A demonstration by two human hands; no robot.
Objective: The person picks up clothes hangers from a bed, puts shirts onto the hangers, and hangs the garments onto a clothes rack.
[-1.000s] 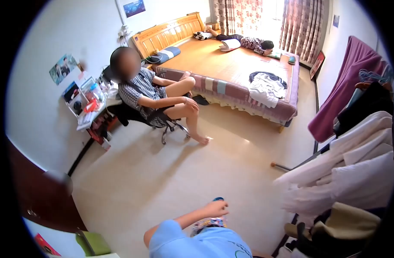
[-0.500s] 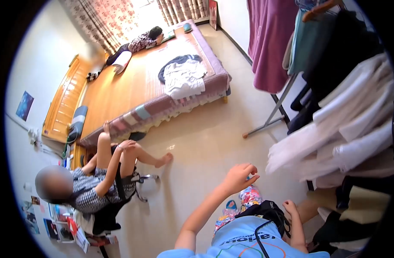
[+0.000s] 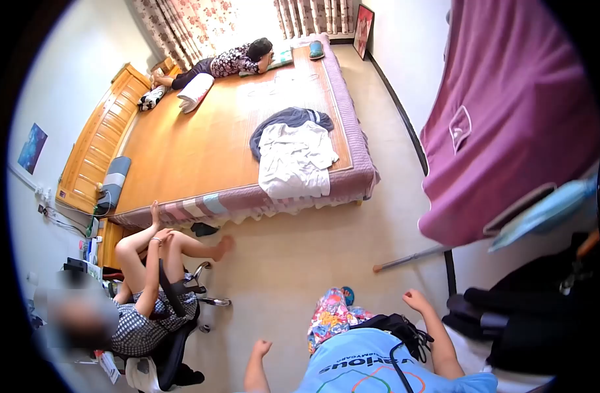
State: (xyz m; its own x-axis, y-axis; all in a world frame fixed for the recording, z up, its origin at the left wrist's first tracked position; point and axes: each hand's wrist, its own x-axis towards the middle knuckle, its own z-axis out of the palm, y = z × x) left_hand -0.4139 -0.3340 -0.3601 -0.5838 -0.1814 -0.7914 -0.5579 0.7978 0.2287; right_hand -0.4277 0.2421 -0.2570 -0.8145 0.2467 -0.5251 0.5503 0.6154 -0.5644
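My left hand (image 3: 263,347) hangs low at my left side, above the floor, its fingers curled in and nothing seen in them. On the other side, my right hand (image 3: 414,300) is held out in front of the hip with fingers loosely closed, also bare. It is nearest to the dark clothes (image 3: 529,295) at the right, apart from them. Between my hands are my light blue T-shirt (image 3: 359,354), a black bag (image 3: 405,331) at my waist and flowered trousers (image 3: 336,314).
A bed (image 3: 202,144) ahead bears a white garment (image 3: 293,157) and a person (image 3: 234,62) lying down. Another person (image 3: 143,321) sits at left on a wheeled chair (image 3: 195,288). A purple cloth (image 3: 503,118) hangs at right, above a rack leg (image 3: 408,260).
My left hand has dropped from in front of me to my left side. The bed and purple cloth appear nearer, and the hanging clothes have shifted lower right in view.
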